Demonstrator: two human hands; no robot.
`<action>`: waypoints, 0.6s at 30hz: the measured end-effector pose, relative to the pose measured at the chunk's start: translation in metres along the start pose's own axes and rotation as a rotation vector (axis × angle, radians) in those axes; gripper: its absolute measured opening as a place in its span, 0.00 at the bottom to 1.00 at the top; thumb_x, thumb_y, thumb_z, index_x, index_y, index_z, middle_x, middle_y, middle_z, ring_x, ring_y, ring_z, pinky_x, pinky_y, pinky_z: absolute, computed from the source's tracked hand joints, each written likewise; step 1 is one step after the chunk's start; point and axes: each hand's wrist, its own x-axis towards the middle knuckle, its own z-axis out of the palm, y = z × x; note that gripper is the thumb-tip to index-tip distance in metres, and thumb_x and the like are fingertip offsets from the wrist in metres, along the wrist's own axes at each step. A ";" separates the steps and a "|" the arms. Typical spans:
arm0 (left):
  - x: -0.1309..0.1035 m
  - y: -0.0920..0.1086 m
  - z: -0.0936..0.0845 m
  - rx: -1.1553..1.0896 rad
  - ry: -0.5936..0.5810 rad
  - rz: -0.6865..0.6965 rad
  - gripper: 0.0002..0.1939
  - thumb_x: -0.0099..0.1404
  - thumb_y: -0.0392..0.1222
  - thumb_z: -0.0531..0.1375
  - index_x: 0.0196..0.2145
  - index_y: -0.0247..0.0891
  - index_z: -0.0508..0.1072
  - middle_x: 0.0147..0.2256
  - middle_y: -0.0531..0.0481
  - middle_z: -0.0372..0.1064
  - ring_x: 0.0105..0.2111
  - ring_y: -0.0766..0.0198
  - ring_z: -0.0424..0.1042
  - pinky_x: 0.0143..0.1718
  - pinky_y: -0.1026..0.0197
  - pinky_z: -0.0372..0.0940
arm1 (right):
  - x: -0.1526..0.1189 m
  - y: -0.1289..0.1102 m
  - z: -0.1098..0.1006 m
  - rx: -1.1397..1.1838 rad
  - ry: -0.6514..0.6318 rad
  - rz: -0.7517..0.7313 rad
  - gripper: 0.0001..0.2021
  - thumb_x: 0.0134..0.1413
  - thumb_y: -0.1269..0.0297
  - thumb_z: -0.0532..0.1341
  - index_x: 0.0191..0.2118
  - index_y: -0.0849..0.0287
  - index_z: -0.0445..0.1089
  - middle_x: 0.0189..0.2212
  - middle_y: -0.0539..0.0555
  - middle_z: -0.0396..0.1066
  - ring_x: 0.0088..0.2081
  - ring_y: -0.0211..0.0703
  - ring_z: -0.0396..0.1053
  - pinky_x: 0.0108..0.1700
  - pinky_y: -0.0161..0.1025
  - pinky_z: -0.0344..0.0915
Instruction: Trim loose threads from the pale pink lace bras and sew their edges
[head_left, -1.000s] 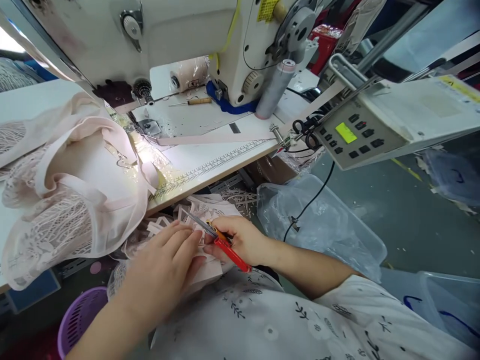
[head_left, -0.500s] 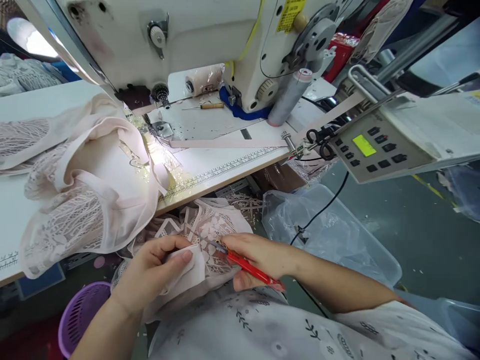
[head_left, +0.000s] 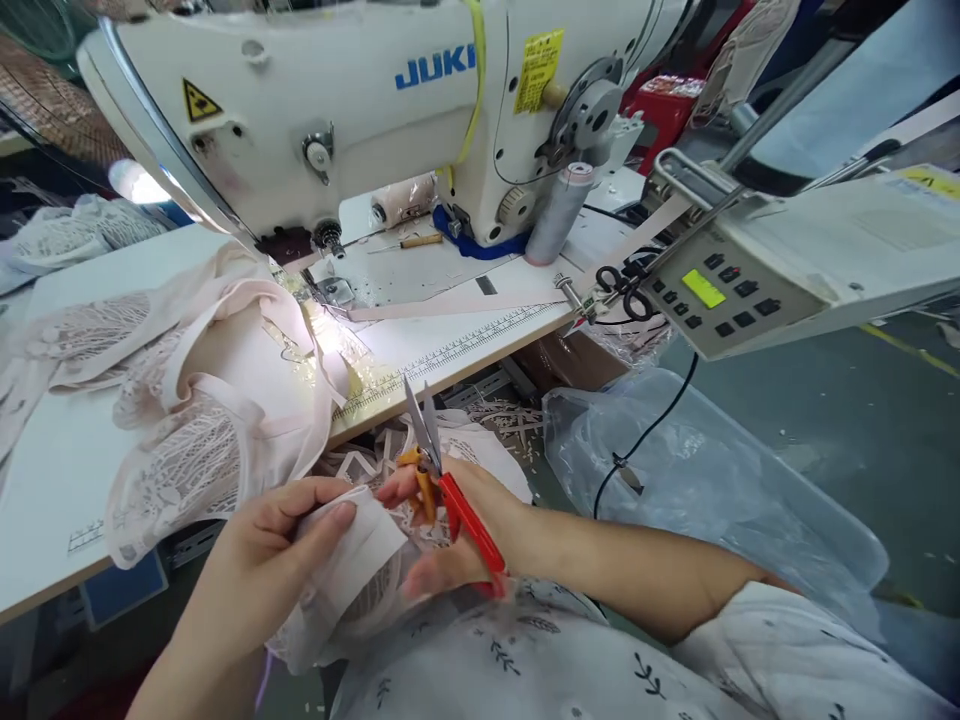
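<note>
Between thumb and fingers my left hand [head_left: 281,565] pinches a folded white fabric piece [head_left: 367,550], part of a pale garment on my lap. Just right of it, my right hand [head_left: 472,520] holds red-handled scissors [head_left: 474,525], their blades parted and pointing up toward the table edge. The tips of its index finger and thumb lie near the fabric. Pale pink lace [head_left: 386,450] lies behind both hands, below the table edge. More pale lace garments [head_left: 195,450] are heaped on the white table [head_left: 45,520] at left.
Behind the table edge stands a JUKI sewing machine [head_left: 390,100] with its lamp lit. A control box [head_left: 750,290] juts in at right. A grey thread cone [head_left: 559,215] stands by the machine. A clear plastic bin [head_left: 720,480] with a black cable across it is at lower right.
The scissors have swung upright and opened, away from the garment. My left hand has shifted slightly left with the white fabric. The view has tilted up, showing more of the machine.
</note>
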 end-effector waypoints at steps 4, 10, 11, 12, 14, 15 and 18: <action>-0.016 0.020 -0.010 -0.016 0.080 0.180 0.08 0.51 0.47 0.67 0.27 0.42 0.80 0.24 0.50 0.76 0.22 0.61 0.73 0.20 0.65 0.68 | 0.017 -0.013 0.020 0.375 -0.110 -0.067 0.17 0.43 0.57 0.67 0.36 0.57 0.62 0.29 0.48 0.63 0.29 0.36 0.61 0.33 0.35 0.63; -0.028 0.022 0.006 -0.160 0.241 0.266 0.07 0.52 0.46 0.66 0.26 0.41 0.79 0.23 0.51 0.74 0.21 0.65 0.69 0.17 0.67 0.62 | 0.012 -0.044 0.005 0.247 -0.148 -0.132 0.13 0.45 0.64 0.66 0.34 0.58 0.62 0.28 0.48 0.63 0.28 0.35 0.61 0.31 0.34 0.62; -0.026 0.018 0.009 -0.164 0.239 0.262 0.08 0.52 0.47 0.66 0.27 0.41 0.79 0.23 0.51 0.74 0.21 0.65 0.69 0.16 0.67 0.61 | 0.010 -0.047 0.000 0.161 -0.116 -0.124 0.12 0.45 0.64 0.65 0.34 0.59 0.62 0.27 0.48 0.63 0.27 0.35 0.61 0.30 0.33 0.61; -0.023 0.013 0.012 -0.167 0.235 0.247 0.09 0.52 0.47 0.66 0.28 0.40 0.79 0.23 0.50 0.74 0.20 0.65 0.68 0.16 0.67 0.61 | 0.009 -0.048 -0.003 0.083 -0.083 -0.120 0.12 0.45 0.65 0.64 0.34 0.59 0.61 0.27 0.48 0.62 0.26 0.34 0.60 0.29 0.33 0.61; -0.015 0.004 0.019 -0.180 0.222 0.190 0.13 0.52 0.49 0.66 0.31 0.38 0.78 0.25 0.49 0.75 0.20 0.65 0.68 0.17 0.65 0.62 | 0.006 -0.046 -0.009 -0.025 -0.042 -0.116 0.12 0.45 0.65 0.64 0.35 0.59 0.61 0.27 0.47 0.61 0.25 0.33 0.58 0.27 0.32 0.59; -0.011 0.000 0.022 -0.187 0.204 0.161 0.14 0.52 0.50 0.66 0.32 0.37 0.78 0.26 0.48 0.75 0.21 0.64 0.69 0.19 0.65 0.64 | 0.005 -0.043 -0.011 -0.049 -0.034 -0.117 0.13 0.45 0.64 0.64 0.35 0.58 0.61 0.27 0.47 0.61 0.25 0.33 0.57 0.27 0.32 0.59; -0.003 -0.007 0.031 -0.236 0.123 0.125 0.15 0.54 0.51 0.65 0.31 0.36 0.78 0.27 0.49 0.75 0.25 0.63 0.70 0.25 0.64 0.66 | 0.003 -0.031 -0.014 -0.002 -0.026 -0.139 0.13 0.47 0.61 0.65 0.36 0.58 0.61 0.28 0.48 0.61 0.28 0.33 0.59 0.30 0.32 0.62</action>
